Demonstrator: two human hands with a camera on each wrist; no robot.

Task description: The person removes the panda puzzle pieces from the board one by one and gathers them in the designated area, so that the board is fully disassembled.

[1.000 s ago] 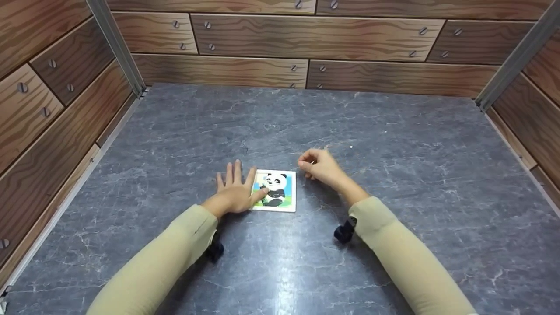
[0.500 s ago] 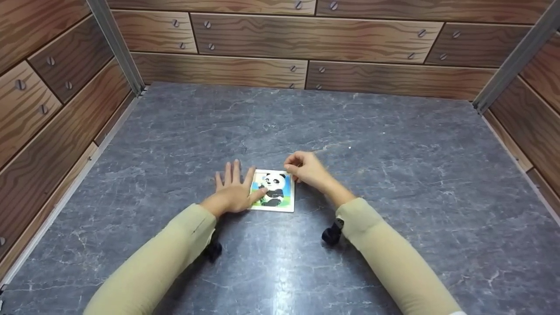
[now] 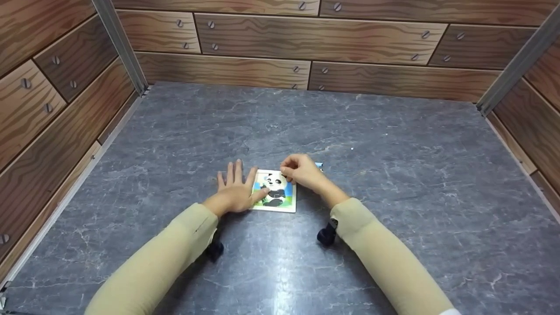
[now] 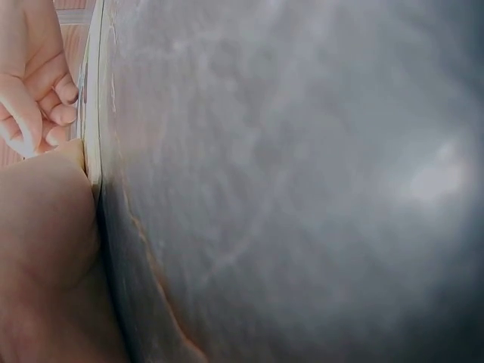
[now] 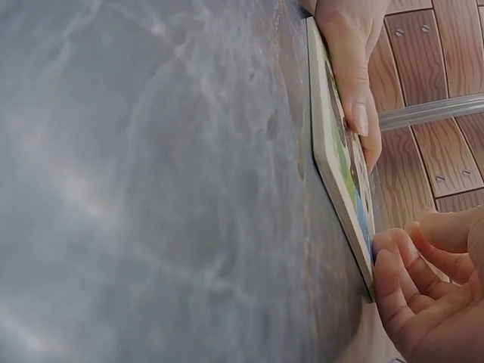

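Note:
A small square panda picture puzzle (image 3: 274,210) with a white rim lies flat on the table. Spread fingers of the left hand (image 3: 234,197) lie over its left side, the thumb resting across the panda picture. At the upper right corner, the right hand (image 3: 304,173) bends its fingers, with thumb and forefinger tips close together. In the right wrist view its fingertips (image 5: 384,246) touch the corner of the puzzle; whether they pinch a piece is hidden. Just right of that hand lies a small blue puzzle piece (image 3: 320,166), partly covered. The puzzle's upper left part looks pale and bare.
The grey marbled tabletop (image 3: 393,183) extends around both hands. Wood-patterned walls (image 3: 253,37) enclose it at the back and sides, with metal posts (image 3: 120,46) at the corners. A tiny white speck (image 3: 352,148) lies beyond the right hand.
The right hand has moved left, from beside the puzzle to over its upper right corner, so the blue piece now shows behind it. The left hand stays on the puzzle.

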